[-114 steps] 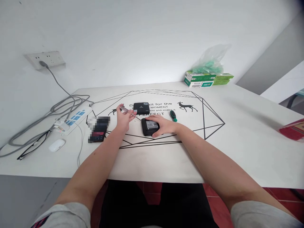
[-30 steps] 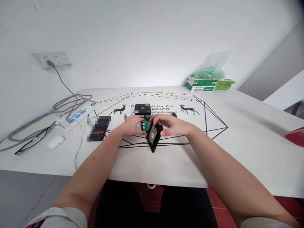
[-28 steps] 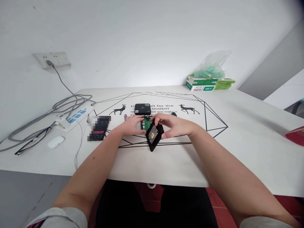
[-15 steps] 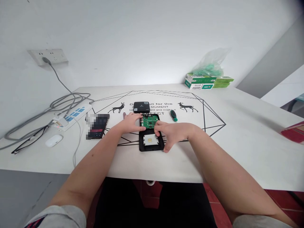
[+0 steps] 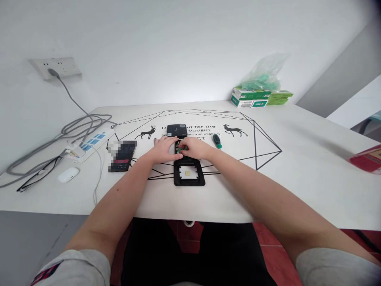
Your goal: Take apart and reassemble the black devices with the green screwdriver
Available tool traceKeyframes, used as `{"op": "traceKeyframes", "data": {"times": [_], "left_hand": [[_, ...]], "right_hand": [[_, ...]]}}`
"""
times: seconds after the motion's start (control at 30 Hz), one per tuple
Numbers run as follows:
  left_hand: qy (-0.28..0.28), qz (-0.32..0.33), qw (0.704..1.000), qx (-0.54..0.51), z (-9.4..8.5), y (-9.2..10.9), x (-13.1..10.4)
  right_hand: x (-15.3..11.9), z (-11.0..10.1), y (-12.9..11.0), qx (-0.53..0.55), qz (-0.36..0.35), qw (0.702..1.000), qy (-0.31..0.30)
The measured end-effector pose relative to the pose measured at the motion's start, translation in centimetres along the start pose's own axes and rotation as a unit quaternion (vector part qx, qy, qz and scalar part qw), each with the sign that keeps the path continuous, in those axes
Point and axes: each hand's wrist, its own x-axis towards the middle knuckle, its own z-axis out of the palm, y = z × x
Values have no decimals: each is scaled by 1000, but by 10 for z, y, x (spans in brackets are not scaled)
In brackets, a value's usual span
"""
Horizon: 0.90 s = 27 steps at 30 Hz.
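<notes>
A black case half holding a green circuit board (image 5: 178, 151) lies on the white table, mostly covered by my hands. My left hand (image 5: 163, 150) grips it from the left, with the fingertips at its far edge and the thumb at its near edge. Over the board, my right hand (image 5: 195, 147) is closed with its fingertips pressed together; whatever may be between them is hidden. Just nearer to me is the other open black half (image 5: 177, 182), with a silvery plate (image 5: 188, 172) inside. Behind the board sits a black square box (image 5: 176, 130) with small labels.
A green-and-black screwdriver (image 5: 217, 141) lies right of the hands. To the left are a phone (image 5: 123, 156), a power strip (image 5: 95, 143), cables, glasses (image 5: 38, 174) and a white earbud case (image 5: 68, 174). Green boxes (image 5: 251, 97) with a plastic bag (image 5: 264, 75) stand at the back right.
My right hand has moved from the right edge of the case, up and left over the circuit board, and its fingers have curled in. The left hand has stayed at the left side.
</notes>
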Motion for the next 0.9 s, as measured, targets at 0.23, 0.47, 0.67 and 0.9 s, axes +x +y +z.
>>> {"op": "traceKeyframes", "data": {"times": [0.23, 0.47, 0.67, 0.9], "left_hand": [[6, 22, 1000, -10, -3, 4, -2], [49, 31, 998, -33, 2, -6, 2], [155, 87, 982, -62, 15, -8, 10], [272, 156, 947, -72, 24, -9, 12]], "right_hand": [[38, -10, -13, 4, 6, 998, -61], [41, -31, -1, 85, 17, 992, -87], [22, -38, 8, 222, 18, 974, -35], [-26, -18, 16, 368, 147, 901, 179]]}}
